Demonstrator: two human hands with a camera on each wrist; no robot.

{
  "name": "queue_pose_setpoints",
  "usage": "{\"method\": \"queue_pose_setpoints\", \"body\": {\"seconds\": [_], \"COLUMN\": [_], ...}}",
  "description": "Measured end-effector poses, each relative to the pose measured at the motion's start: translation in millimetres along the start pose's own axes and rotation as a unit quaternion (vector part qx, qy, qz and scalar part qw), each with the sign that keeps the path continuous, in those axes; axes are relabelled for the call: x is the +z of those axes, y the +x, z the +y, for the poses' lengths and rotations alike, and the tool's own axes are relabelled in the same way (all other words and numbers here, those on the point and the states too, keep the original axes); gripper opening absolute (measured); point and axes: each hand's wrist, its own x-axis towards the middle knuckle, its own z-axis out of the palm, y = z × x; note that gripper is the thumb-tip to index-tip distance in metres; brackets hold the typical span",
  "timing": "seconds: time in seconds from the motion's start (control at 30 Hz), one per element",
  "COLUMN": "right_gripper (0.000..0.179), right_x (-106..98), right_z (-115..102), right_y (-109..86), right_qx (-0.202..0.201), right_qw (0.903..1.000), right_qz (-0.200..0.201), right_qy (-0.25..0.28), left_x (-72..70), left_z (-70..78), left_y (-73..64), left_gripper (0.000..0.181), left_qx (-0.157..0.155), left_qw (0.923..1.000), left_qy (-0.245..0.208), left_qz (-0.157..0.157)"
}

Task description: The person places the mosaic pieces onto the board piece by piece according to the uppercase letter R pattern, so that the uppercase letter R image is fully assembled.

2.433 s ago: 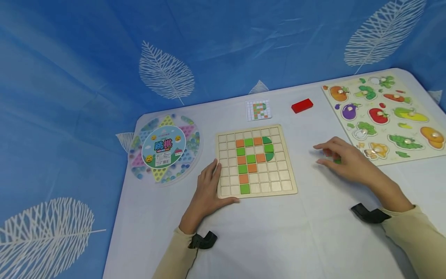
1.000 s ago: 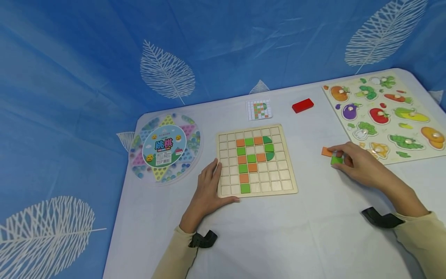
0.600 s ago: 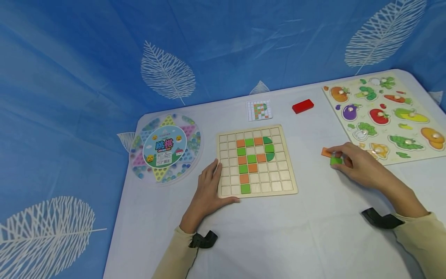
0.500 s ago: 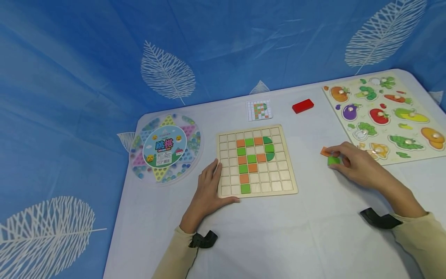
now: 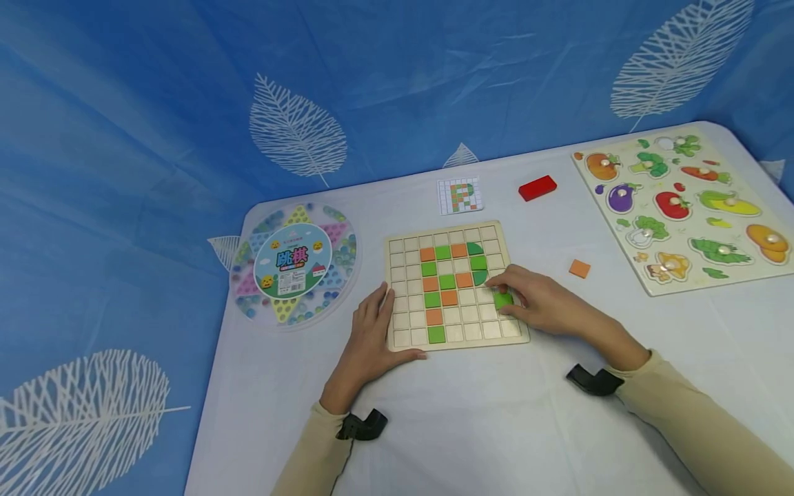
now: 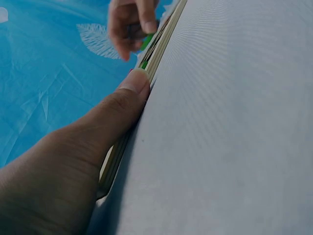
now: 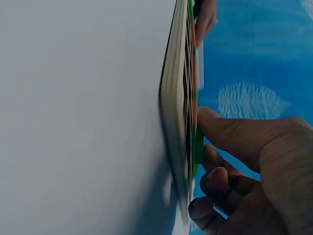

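Note:
My left hand (image 5: pixel 370 337) rests at the near left corner of a wooden grid board (image 5: pixel 484 344). Its fingers lie along the left side and its thumb (image 6: pixel 117 110) presses on the near edge. Orange and green tiles form a P-like shape on the grid, with a short orange step below the loop. My right hand (image 5: pixel 538 303) pinches a green square tile (image 5: pixel 503 300) over the right part of the board. In the right wrist view, the thumb (image 7: pixel 234 134) and fingers hold this tile close over the board's surface. One orange tile (image 5: pixel 579 269) lies on the white cloth to the right.
A pattern card (image 5: pixel 460 196) with a coloured R lies behind the board, beside a red block (image 5: pixel 537 188). At left sits a round Chinese checkers set (image 5: pixel 292 262). A vegetable peg puzzle (image 5: pixel 688 207) occupies the right. Blue leaf-printed cloth (image 5: pixel 397 89) hangs behind.
The right hand first took up the green tile from beside the orange one, then carried it left to over the board. The orange tile stayed behind. The left hand has kept its place.

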Motion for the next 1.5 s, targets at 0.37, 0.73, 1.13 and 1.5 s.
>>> {"method": "queue_pose_setpoints", "body": {"seconds": [0.37,0.73,1.13,1.5], "right_gripper": [0.037,0.034,0.033,0.031], "right_x": [24.6,28.7,28.8,29.9], "right_z": [-28.0,-30.3,-31.1,-29.0], "right_y": [25.6,27.1,27.1,26.5], "right_qx": [-0.040,-0.043,-0.054,-0.058], "right_qw": [0.9986,0.9986,0.9982,0.9981], "right_qz": [-0.032,-0.024,-0.022,-0.015], "right_qy": [-0.009,-0.018,-0.015,-0.015], "left_x": [2.0,-1.6,-0.9,1.1], "left_z": [-0.3,-0.1,-0.8,-1.4], "left_y": [1.8,0.6,0.4,0.3], "left_gripper": [0.125,0.124,0.125,0.124], "left_qx": [0.013,0.009,0.018,0.006], "left_qw": [0.9999,1.0000,0.9997,1.0000], "left_qy": [0.006,0.000,0.010,0.005], "left_qz": [0.004,-0.001,0.011,-0.001]}}
